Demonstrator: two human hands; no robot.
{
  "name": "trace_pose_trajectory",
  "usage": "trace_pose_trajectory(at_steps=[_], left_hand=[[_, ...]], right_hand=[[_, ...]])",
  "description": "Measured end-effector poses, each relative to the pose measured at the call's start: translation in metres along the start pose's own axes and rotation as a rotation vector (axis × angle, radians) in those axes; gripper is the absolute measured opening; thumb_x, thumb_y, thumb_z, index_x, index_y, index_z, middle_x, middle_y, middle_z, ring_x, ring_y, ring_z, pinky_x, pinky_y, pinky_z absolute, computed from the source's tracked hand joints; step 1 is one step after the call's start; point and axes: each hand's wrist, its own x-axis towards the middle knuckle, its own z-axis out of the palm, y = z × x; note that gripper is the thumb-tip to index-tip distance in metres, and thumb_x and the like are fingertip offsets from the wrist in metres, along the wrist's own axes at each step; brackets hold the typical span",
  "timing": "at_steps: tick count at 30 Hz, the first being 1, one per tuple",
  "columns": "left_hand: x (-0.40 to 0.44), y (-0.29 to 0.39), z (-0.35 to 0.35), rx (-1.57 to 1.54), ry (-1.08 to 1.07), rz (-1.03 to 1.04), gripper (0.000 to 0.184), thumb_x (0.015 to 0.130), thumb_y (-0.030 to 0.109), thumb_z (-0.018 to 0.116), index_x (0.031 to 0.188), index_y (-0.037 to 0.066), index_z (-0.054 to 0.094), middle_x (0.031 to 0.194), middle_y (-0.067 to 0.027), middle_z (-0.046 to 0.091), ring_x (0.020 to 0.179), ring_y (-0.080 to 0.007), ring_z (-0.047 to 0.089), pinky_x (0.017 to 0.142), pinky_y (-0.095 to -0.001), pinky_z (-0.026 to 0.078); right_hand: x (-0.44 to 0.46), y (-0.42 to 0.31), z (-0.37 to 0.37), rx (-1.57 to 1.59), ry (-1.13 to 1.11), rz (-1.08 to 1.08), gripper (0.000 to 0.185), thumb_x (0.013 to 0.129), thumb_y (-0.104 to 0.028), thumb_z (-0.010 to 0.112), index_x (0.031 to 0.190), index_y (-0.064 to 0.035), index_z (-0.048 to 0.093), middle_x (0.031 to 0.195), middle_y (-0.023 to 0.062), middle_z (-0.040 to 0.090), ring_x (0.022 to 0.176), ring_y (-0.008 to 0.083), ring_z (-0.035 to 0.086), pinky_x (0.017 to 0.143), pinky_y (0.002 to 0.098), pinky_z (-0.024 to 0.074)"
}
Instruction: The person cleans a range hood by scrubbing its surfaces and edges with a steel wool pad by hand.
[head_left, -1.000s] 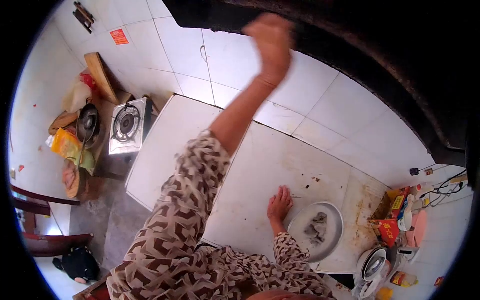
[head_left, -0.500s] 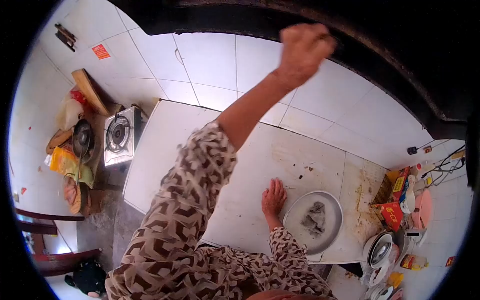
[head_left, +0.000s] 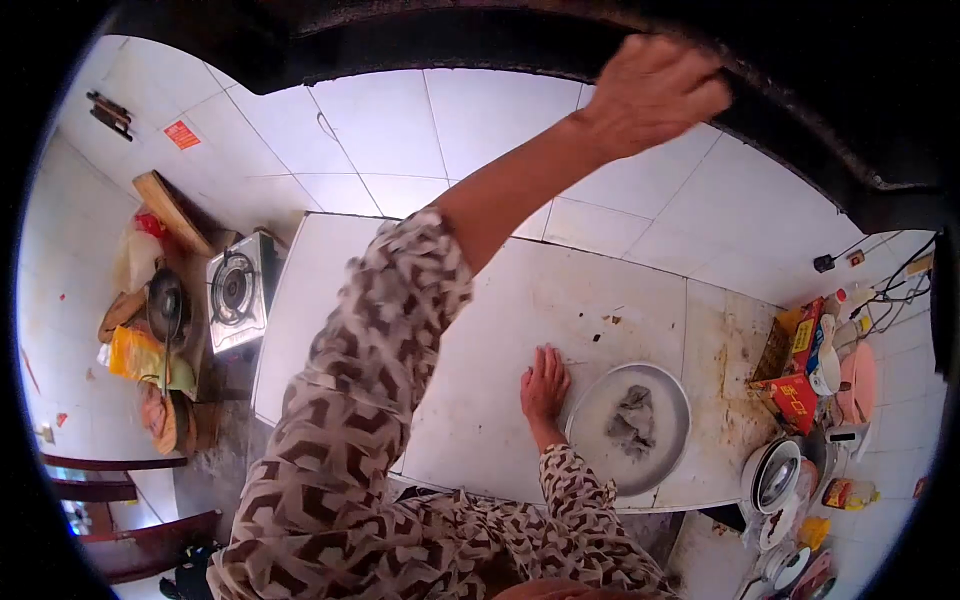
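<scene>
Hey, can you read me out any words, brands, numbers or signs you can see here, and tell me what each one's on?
None can be read for certain.
Red box at the right: pale, character-like marks, too blurred to read.
Red sticker on the wall tiles: pale marks, too small to read.
Bottle at the lower right: red and yellow label, too small to read.

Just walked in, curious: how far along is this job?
Nothing looks finished. The left hand is up at the dark overhead rim, its grip unclear. The right hand rests flat. What's left is hard to judge: brown stains mark the countertop, and a grey cloth lies in the metal basin.
</scene>
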Motion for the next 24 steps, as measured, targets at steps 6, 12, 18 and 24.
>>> trace_pose_trajectory(at_steps=[6,12,18,24], left_hand=[[-0.057,-0.074,-0.046,0.049,-0.068,-0.083,0.025,0.07,0.01,0.069,0.094,0.014,0.064,0.107,-0.0032,0.061,0.098,-0.0208,0.052,0.079,-0.0406,0.035],[-0.045,-0.059,-0.033,0.14,0.063,-0.162,0.025,0.07,0.006,0.063,0.094,0.014,0.065,0.101,-0.0047,0.062,0.095,-0.0227,0.053,0.078,-0.0416,0.031],[0.001,0.019,0.013,0.045,-0.199,0.072,0.021,0.076,0.021,0.062,0.097,0.023,0.06,0.11,0.0006,0.059,0.1,-0.021,0.053,0.08,-0.0391,0.037],[-0.069,-0.066,-0.06,0.102,-0.219,0.033,0.039,0.07,0.008,0.071,0.107,0.014,0.062,0.11,-0.0034,0.058,0.104,-0.0207,0.05,0.084,-0.0373,0.035]], right_hand=[[0.0,-0.001,0.0,0.07,0.011,0.02,0.054,0.083,-0.02,0.062,0.133,-0.0108,0.045,0.142,0.0078,0.041,0.132,0.0248,0.037,0.104,0.0455,0.0297],[-0.001,0.003,0.003,0.038,0.04,0.004,0.052,0.084,-0.02,0.061,0.133,-0.0106,0.046,0.141,0.0082,0.042,0.132,0.0252,0.038,0.105,0.0459,0.0297],[0.0,0.003,0.004,0.045,0.022,0.017,0.052,0.085,-0.021,0.059,0.134,-0.0098,0.046,0.143,0.008,0.041,0.133,0.0248,0.036,0.106,0.0463,0.0291],[-0.003,0.003,0.007,0.011,0.052,0.007,0.05,0.086,-0.02,0.059,0.133,-0.0124,0.045,0.142,0.0061,0.041,0.134,0.0247,0.035,0.105,0.0437,0.0296]])
